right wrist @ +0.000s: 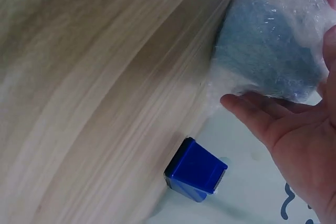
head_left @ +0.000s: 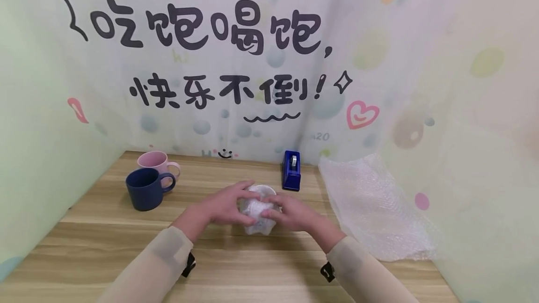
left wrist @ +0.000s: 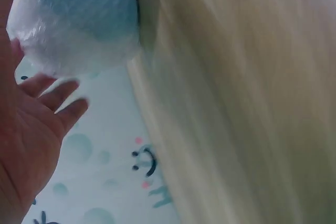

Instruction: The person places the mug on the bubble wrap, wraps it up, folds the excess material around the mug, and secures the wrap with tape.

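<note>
A bundle in clear bubble wrap (head_left: 254, 208) sits on the tabletop (head_left: 219, 270), nearer the person than the blue tape dispenser (head_left: 291, 174) and a little to its left. The wrap is cloudy white and dimpled, with small glossy glints; in both wrist views a rounded blue-grey body shows through it (what that body is, the layers hide). Its top is crumpled in the middle, a pale curved rim shows at the far side, and the near edge flares out unevenly.

The left hand (head_left: 229, 205) is on the bundle's side farther from the dispenser, its grip wide, fingers spread and loosely bent. The right hand (head_left: 296, 213), on the side nearer the dispenser, has its fingers against the wrap; whether this grip is clasping firmly, I cannot tell.

A loose bubble-wrap sheet (head_left: 375, 209) lies to the right of the dispenser and reaches toward the person. Well to the dispenser's left stand a navy mug (head_left: 143, 195) and, partly hidden behind it, a pink mug (head_left: 156, 160).
</note>
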A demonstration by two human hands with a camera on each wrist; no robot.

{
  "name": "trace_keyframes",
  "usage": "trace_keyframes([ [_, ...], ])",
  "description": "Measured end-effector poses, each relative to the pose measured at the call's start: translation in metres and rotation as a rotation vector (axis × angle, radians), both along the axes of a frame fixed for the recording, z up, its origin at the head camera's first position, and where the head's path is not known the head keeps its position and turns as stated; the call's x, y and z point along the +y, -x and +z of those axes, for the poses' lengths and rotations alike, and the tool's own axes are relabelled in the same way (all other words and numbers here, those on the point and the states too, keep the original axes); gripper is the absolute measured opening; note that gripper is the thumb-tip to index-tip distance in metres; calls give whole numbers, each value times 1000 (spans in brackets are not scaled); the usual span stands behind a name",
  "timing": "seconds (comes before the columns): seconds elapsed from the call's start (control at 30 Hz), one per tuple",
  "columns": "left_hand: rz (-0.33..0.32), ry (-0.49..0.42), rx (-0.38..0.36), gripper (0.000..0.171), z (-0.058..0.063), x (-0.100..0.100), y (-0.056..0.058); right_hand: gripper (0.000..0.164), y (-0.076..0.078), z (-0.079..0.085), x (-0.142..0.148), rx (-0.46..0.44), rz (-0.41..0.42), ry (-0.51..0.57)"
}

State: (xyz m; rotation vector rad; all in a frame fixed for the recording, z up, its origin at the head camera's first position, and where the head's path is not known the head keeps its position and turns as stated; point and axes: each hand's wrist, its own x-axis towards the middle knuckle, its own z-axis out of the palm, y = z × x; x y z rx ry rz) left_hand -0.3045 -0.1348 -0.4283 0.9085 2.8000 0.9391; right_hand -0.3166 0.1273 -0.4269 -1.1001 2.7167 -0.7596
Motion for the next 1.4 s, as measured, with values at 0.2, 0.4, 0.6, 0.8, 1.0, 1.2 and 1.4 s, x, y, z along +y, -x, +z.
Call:
trace_keyframes([
  [0.2, -2, -62, -5, 65, -5, 6, 2, 42, 3, -2, 2, 17, 5, -29],
  [0.4, -20, -5, 23, 59, -4, 4, 2, 39, 6, -1, 3, 9, 14, -44],
  [0.6, -30, 89, 70, 57, 0, 3, 3, 34, 12, 0, 5, -25, 37, -33],
  [0.8, -6, 118, 59, 60, 2, 7, 2, 31, 17, 1, 8, -73, 52, -23],
  [1.0, 25, 84, 35, 61, 3, 13, 1, 33, 24, 6, 14, -141, 72, -37],
  [1.2, 43, 81, 13, 57, 3, 15, 2, 32, 43, 20, 22, -202, 5, 32],
  [1.4, 47, 66, 13, 57, 2, 14, 3, 32, 75, 29, 30, -70, -294, 126],
])
